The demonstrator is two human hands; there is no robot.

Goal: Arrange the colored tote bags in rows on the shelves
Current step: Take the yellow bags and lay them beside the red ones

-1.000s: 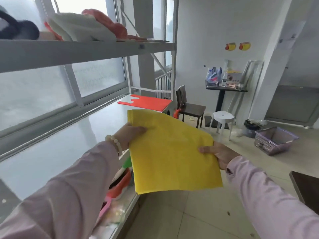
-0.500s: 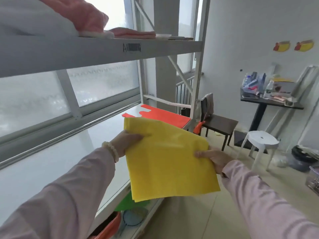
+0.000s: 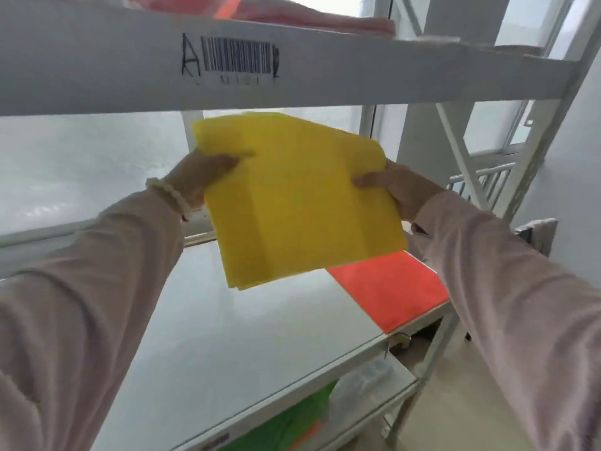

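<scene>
Carrying the folded yellow tote bag (image 3: 297,203) in over the middle shelf (image 3: 227,346), raised since a second ago and now just under the top shelf rail (image 3: 357,76). Left hand (image 3: 201,172) pinches its left edge, right hand (image 3: 395,187) its right. Orange tote bag (image 3: 393,288) lies flat at the shelf's right end; yellow likely goes beside it, starting the row.

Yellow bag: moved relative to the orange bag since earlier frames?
Yes. The yellow bag has advanced over the shelf, now overlapping the orange bag.
</scene>
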